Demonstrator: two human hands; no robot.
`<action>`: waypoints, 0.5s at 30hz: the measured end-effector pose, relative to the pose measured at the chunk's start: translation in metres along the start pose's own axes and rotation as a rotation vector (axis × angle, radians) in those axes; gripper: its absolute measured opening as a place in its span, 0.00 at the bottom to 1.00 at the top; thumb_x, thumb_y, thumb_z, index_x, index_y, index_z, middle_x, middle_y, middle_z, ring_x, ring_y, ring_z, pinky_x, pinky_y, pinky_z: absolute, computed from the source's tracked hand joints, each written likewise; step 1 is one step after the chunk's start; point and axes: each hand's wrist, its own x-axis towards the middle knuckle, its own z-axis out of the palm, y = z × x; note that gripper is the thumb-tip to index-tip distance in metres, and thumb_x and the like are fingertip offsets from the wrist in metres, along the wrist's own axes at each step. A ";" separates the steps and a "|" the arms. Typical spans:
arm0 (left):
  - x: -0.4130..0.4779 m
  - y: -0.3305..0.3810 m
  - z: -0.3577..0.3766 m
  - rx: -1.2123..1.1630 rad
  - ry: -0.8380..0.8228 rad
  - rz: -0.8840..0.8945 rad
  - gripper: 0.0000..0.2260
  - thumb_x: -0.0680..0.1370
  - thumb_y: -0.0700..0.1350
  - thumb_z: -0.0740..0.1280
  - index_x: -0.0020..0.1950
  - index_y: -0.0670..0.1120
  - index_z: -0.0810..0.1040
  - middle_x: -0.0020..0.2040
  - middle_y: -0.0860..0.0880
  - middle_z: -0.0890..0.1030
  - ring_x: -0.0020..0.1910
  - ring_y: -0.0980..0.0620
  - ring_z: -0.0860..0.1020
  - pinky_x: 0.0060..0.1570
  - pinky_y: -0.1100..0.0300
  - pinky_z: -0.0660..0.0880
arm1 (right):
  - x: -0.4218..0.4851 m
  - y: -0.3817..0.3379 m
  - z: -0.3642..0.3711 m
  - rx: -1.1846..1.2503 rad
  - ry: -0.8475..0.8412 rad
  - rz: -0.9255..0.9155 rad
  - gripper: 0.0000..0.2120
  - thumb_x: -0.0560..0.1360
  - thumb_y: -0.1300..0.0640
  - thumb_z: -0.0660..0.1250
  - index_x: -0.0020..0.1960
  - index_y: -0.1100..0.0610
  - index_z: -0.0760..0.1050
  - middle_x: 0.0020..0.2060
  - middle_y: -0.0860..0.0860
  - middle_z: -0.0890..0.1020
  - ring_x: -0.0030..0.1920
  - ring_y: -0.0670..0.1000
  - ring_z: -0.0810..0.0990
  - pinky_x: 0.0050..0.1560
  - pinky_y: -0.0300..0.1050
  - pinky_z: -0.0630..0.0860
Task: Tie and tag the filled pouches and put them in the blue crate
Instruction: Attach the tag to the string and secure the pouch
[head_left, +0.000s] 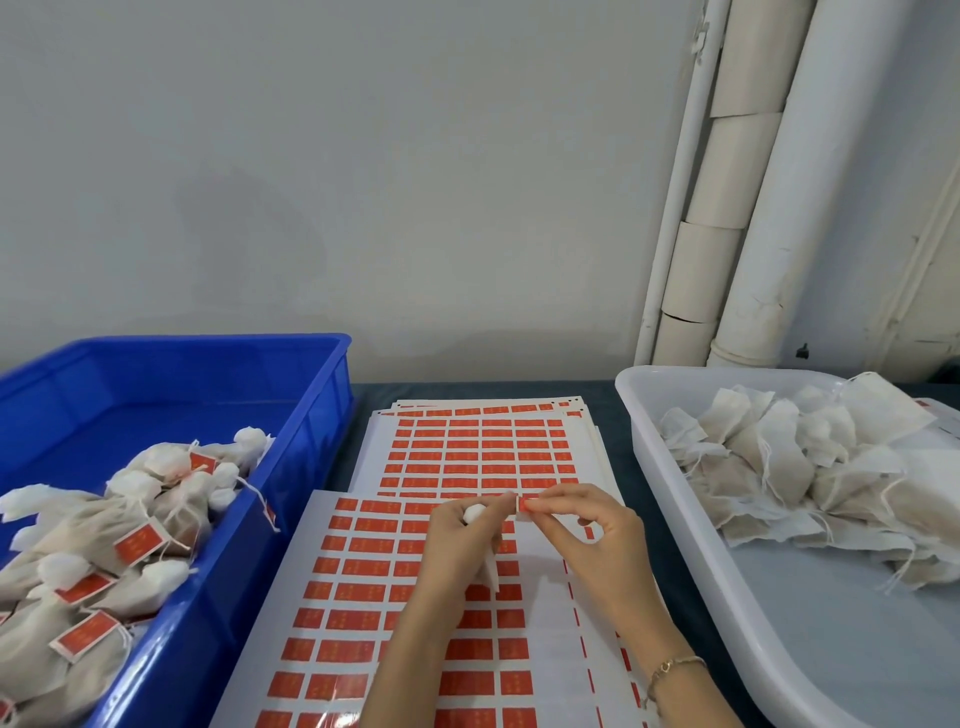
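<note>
Red tag (525, 505): a small paper rectangle with a white edge, pinched at the tips of the right hand's (589, 538) thumb and forefinger, just beside the left hand (457, 538).
Right fingers (560, 495): thumb and forefinger are closed on the tag. The other three are loosely bent and spread below them, holding nothing. A thin gold-coloured bracelet (675, 664) circles the wrist.
Left fingers (451, 515): curled into a fist round a pouch (491, 571).
Pouch: soft, pale, thin fabric. Its bunched white neck pokes out above the left fist and its limp body hangs below the palm. Whether its string reaches the tag cannot be told.
Label sheets (363, 597): flat glossy white paper printed with rows of red rectangles, lying directly under both hands. A fanned stack of further sheets (483, 447) lies beyond the fingertips.
Blue crate (332, 358): hard, shiny plastic with straight walls, well to the left of the left fingers.
Tied pouches (130, 519): a lumpy heap inside the crate, with knotted necks and red tags on strings.
White tray (644, 415): smooth, translucent plastic with rounded corners, to the right of the right fingers.
Untied pouches (779, 457): a crumpled pile in the tray, flat, gauzy and beige-white, with loose threads.
Table (608, 415): a dark, matt surface showing between the sheets and the tray.
</note>
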 end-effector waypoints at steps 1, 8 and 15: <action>0.000 0.000 0.000 -0.014 0.003 -0.009 0.12 0.76 0.52 0.69 0.37 0.46 0.78 0.29 0.50 0.75 0.30 0.55 0.73 0.34 0.66 0.73 | 0.000 0.000 0.000 -0.010 -0.001 0.004 0.09 0.67 0.49 0.73 0.44 0.36 0.79 0.47 0.33 0.80 0.54 0.33 0.75 0.50 0.24 0.72; 0.001 -0.001 -0.001 -0.037 0.012 -0.037 0.12 0.75 0.54 0.70 0.37 0.47 0.78 0.29 0.51 0.76 0.31 0.55 0.73 0.34 0.66 0.73 | -0.001 0.000 0.001 -0.038 -0.006 0.044 0.09 0.67 0.49 0.73 0.43 0.36 0.79 0.48 0.33 0.79 0.54 0.32 0.74 0.49 0.22 0.71; 0.002 -0.001 -0.001 -0.004 0.026 -0.029 0.11 0.76 0.53 0.70 0.38 0.48 0.79 0.32 0.50 0.77 0.32 0.55 0.74 0.32 0.68 0.71 | -0.001 0.002 0.001 -0.087 -0.051 0.064 0.11 0.71 0.55 0.73 0.42 0.38 0.79 0.48 0.31 0.77 0.54 0.32 0.73 0.47 0.22 0.70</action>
